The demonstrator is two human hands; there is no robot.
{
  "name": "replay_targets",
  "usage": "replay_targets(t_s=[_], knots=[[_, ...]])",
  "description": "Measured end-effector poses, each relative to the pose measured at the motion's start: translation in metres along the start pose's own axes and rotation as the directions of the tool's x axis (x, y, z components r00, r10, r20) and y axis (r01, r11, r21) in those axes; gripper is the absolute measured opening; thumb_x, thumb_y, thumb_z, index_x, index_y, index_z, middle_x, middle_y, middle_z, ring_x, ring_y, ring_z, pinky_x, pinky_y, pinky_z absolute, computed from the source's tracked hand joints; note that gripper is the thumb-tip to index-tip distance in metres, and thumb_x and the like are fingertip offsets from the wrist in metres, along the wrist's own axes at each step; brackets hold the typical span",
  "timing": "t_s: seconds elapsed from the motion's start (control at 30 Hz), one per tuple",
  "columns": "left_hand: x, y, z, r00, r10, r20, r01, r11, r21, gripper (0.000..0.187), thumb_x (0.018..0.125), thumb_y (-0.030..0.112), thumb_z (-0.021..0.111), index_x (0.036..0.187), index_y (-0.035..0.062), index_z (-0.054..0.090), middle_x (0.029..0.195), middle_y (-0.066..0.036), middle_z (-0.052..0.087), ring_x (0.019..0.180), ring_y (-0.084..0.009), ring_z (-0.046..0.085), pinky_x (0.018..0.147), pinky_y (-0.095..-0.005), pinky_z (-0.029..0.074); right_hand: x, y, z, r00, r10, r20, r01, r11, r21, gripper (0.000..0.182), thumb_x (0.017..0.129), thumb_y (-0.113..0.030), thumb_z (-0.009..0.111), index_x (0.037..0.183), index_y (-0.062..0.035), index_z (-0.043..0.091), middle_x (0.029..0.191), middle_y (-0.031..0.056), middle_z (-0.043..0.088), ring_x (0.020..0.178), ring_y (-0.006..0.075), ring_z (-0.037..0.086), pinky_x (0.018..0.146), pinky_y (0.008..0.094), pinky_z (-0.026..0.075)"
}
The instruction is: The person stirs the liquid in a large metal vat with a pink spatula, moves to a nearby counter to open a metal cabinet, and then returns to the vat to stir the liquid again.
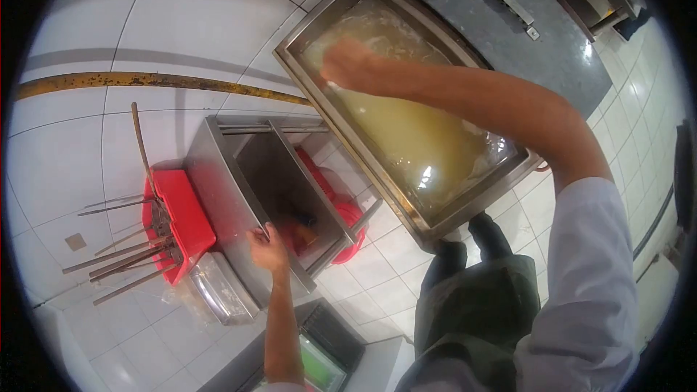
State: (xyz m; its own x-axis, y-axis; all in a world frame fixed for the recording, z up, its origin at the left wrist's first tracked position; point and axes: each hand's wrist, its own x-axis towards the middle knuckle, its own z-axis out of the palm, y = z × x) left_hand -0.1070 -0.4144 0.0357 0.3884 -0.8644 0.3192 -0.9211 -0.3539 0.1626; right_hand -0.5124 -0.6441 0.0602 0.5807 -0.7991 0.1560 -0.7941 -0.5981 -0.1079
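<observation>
My right hand [352,65] reaches across a rectangular steel vat [428,229] and is held over its far-left part, close to the yellowish, cloudy liquid [403,131] that fills it. Its fingers look curled and slightly blurred; a small white bit shows beneath them, and I cannot tell what it is. On the left, my left hand [268,249] is closed over the near rim of a steel sink-like stand [236,207], thumb on top. Something orange [303,236] shows low inside that stand.
A red bin [185,210] with several long-handled tools stands left of the stand, beside a lidded metal pan [218,287]. A yellow hose [174,81] runs along the tiled wall to the vat. A grey metal cover [508,36] adjoins the vat. Red plastic [350,218] lies below.
</observation>
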Motion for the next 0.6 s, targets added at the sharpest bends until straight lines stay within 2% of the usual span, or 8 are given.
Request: replay_targets(t_s=[0.07,0.17,0.27,0.37,0.47,0.57,0.6], knots=[[0.0,0.002,-0.001,1.0,-0.003,-0.006,0.003,1.0,0.027,0.032,0.083,0.034,0.073,0.083,0.0108,0.052,0.063,-0.005,0.054,0.056,-0.0229,0.056,0.055,-0.0397,0.043,-0.018,-0.002,0.002,0.998,-0.05,-0.035,0.052,0.997,0.048,0.011,0.077,-0.016,0.066,0.074,-0.0095,0.075,0.076,0.0171,0.07,0.075,0.033,0.071,0.059,0.0428,0.057],[-0.001,0.007,-0.004,1.0,0.012,-0.006,-0.011,0.998,0.059,0.032,0.084,0.034,0.073,0.084,0.0106,0.052,0.064,-0.006,0.056,0.056,-0.0226,0.057,0.055,-0.0393,0.044,-0.053,-0.019,-0.018,0.993,-0.102,0.057,0.1,0.994,0.031,0.013,0.078,-0.014,0.064,0.081,-0.008,0.075,0.076,0.0174,0.068,0.074,0.0328,0.071,0.058,0.0432,0.057],[-0.002,0.006,-0.004,1.0,0.018,0.003,-0.018,0.999,0.041,0.032,0.085,0.034,0.073,0.085,0.0103,0.052,0.065,-0.006,0.057,0.058,-0.0229,0.058,0.056,-0.0397,0.044,-0.089,-0.049,-0.019,0.992,-0.065,0.109,0.046,0.985,0.166,0.019,0.079,-0.014,0.064,0.091,-0.0032,0.072,0.081,0.0167,0.066,0.074,0.0317,0.07,0.059,0.0419,0.057],[-0.002,0.007,-0.007,1.0,0.013,0.016,-0.014,0.998,0.055,0.032,0.085,0.035,0.072,0.085,0.0098,0.053,0.066,-0.006,0.059,0.059,-0.0239,0.059,0.058,-0.0401,0.045,-0.135,-0.085,-0.047,0.971,-0.106,0.216,0.105,0.994,0.013,0.024,0.079,-0.014,0.063,0.097,0.0013,0.069,0.088,0.0161,0.064,0.074,0.0295,0.069,0.06,0.0381,0.056],[-0.004,0.005,-0.007,1.0,0.007,0.011,-0.007,1.0,0.005,0.034,0.086,0.037,0.072,0.085,0.0091,0.053,0.068,-0.006,0.06,0.061,-0.0247,0.061,0.059,-0.0408,0.046,-0.189,-0.114,-0.07,0.981,-0.053,0.187,0.055,0.998,-0.005,0.011,0.076,-0.012,0.066,0.08,-0.0074,0.076,0.087,0.0148,0.07,0.087,0.03,0.071,0.069,0.0394,0.058],[-0.007,-0.003,-0.005,0.998,0.053,-0.036,-0.054,0.997,-0.048,0.034,0.087,0.04,0.07,0.085,0.0105,0.053,0.066,-0.005,0.054,0.06,-0.022,0.054,0.058,-0.039,0.042,-0.238,-0.133,-0.078,0.98,-0.048,0.192,0.046,0.999,0.017,0.013,0.076,-0.01,0.067,0.084,-0.0046,0.075,0.086,0.0149,0.069,0.087,0.0306,0.071,0.069,0.0394,0.058],[-0.01,-0.009,-0.005,0.998,0.053,-0.027,-0.055,0.996,-0.066,0.034,0.087,0.04,0.07,0.085,0.0105,0.054,0.067,-0.005,0.054,0.061,-0.0218,0.055,0.059,-0.039,0.043,-0.251,-0.141,-0.081,0.978,0.024,0.208,-0.051,0.991,0.127,0.015,0.077,-0.01,0.067,0.089,-0.0028,0.074,0.089,0.0144,0.068,0.085,0.0287,0.07,0.067,0.0374,0.057]])
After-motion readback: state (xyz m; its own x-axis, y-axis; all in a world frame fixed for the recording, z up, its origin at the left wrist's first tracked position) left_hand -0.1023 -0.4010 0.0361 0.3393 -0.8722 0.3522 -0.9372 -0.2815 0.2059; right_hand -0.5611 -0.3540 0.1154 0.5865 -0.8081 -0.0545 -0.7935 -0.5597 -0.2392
